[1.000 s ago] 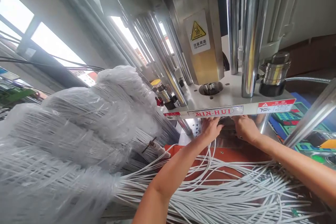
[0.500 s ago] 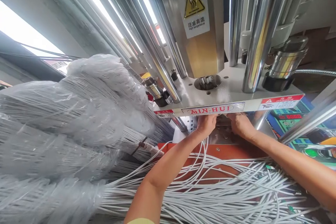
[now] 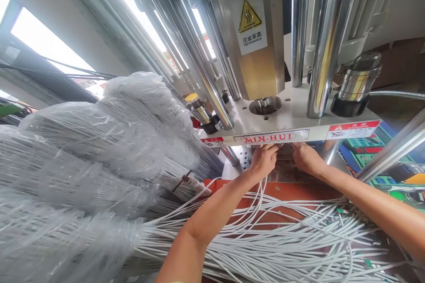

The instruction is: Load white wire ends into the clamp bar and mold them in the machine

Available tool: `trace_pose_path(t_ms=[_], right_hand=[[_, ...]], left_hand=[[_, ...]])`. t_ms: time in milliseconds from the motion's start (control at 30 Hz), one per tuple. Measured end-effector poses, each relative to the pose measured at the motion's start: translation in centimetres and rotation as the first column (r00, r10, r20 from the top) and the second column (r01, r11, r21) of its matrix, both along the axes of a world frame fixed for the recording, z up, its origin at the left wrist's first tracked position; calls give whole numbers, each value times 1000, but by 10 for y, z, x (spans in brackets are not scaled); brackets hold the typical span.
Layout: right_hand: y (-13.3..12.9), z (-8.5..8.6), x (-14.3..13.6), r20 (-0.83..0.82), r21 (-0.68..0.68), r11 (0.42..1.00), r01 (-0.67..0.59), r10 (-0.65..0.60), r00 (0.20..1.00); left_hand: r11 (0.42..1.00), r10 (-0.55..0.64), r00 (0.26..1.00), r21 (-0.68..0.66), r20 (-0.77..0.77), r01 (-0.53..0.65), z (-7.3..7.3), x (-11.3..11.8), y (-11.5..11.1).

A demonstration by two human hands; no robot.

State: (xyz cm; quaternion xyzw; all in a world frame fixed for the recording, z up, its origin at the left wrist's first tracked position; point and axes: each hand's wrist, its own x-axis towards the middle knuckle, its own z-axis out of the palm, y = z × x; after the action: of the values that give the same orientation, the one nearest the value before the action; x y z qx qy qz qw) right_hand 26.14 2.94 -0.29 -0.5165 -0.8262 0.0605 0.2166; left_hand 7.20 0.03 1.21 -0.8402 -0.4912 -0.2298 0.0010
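Observation:
Under the machine's MIN-HUI plate point(image 3: 282, 119), my left hand point(image 3: 264, 160) is closed, with several white cables point(image 3: 262, 188) hanging from below its palm. Its fingertips reach just beneath the plate's front edge, and the cable ends are hidden. A short distance to the right, my right hand point(image 3: 306, 159) is curled closed under the same edge. What its fingers pinch, if anything, is hidden. Between and below the hands lies a metal bed point(image 3: 282, 172). A wide spread of white cables point(image 3: 265, 247) lies in front, some with small green boards point(image 3: 368, 263) at their right ends.
Plastic-wrapped cable bundles point(image 3: 89, 141) are piled at left. Chrome guide rods point(image 3: 320, 66) and a block with a high-temperature label point(image 3: 254, 17) stand above the plate. A control panel point(image 3: 375, 150) sits at right. An orange-red surface point(image 3: 292, 190) edges the machine bed.
The view has shifted slightly. My left hand's fingers show more below the plate edge, and my right hand stays in nearly the same place. The cables still hang from the left hand.

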Motion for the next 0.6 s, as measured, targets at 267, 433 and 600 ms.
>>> trace_pose_path(t_ms=[267, 433, 600], right_hand=[[5, 7, -8, 67, -10, 997, -80, 80, 995], [7, 1, -9, 123, -47, 996, -79, 85, 989], [14, 2, -4, 124, -33, 996, -83, 87, 988]], left_hand=[[999, 22, 997, 26, -69, -20, 4, -23, -7], [997, 27, 984, 71, -178, -15, -1, -18, -4], [999, 35, 993, 25, -109, -33, 1, -18, -1]])
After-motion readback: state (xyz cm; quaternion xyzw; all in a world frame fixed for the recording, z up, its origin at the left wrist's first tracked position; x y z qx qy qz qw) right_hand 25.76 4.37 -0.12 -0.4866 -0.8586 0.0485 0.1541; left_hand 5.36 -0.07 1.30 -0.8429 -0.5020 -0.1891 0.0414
